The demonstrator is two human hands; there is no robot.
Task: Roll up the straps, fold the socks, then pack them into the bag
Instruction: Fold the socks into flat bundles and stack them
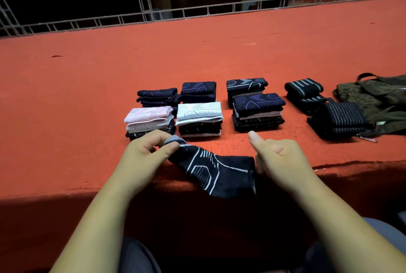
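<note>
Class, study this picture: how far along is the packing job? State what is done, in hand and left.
Done: sock stacks folded, straps rolled. In hand: left hand and right hand hold one unfolded sock. Left: fold it, then pack everything into the bag beside the straps.

bag (373,96) — cut off (right edge) | right hand (283,160) grip on sock (219,173) unclear

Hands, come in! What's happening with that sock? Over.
Left hand pinches one end of the black sock. Right hand curled at the other end, hold unclear. Sock unfolded, at the table edge. Nothing in the way.
</note>
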